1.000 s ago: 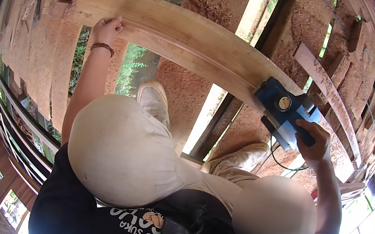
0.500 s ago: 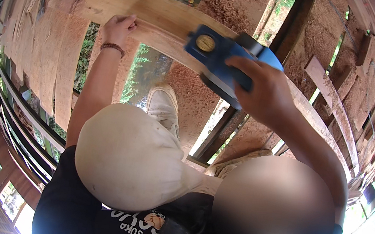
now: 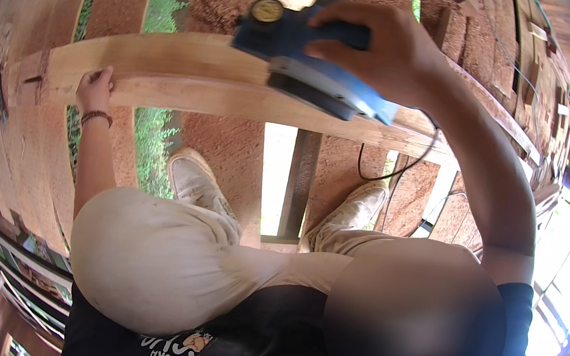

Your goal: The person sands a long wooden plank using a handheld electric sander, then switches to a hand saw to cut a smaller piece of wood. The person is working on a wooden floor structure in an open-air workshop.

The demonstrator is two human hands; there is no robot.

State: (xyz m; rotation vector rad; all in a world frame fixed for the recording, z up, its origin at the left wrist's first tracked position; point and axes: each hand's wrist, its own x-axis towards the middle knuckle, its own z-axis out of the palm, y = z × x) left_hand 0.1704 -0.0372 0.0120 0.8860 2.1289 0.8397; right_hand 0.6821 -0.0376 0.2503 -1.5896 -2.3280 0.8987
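My right hand (image 3: 395, 54) is closed round the rear handle of a blue electric planer (image 3: 276, 42) with a round, yellow-topped front knob. The planer lies over the long pale wooden board (image 3: 163, 53), which runs crosswise in front of me. Its underside is hidden, so I cannot tell how fully it touches the wood. Near the board's left end, my left hand (image 3: 96, 91), with a dark bracelet at the wrist, has its fingers curled against the near edge. A black cord (image 3: 404, 168) loops down behind the planer on the right.
Floor planks covered with reddish sawdust (image 3: 219, 150) have wide gaps showing greenery (image 3: 148, 146) below. My feet in pale shoes (image 3: 189, 175) stand on them, close to the board. More planks (image 3: 18, 138) lie at the left, and wood offcuts (image 3: 532, 75) at the right.
The view has turned, and the board now runs more level across it. My right hand and the planer appear farther up and slightly left. My left hand keeps its hold near the board's end.
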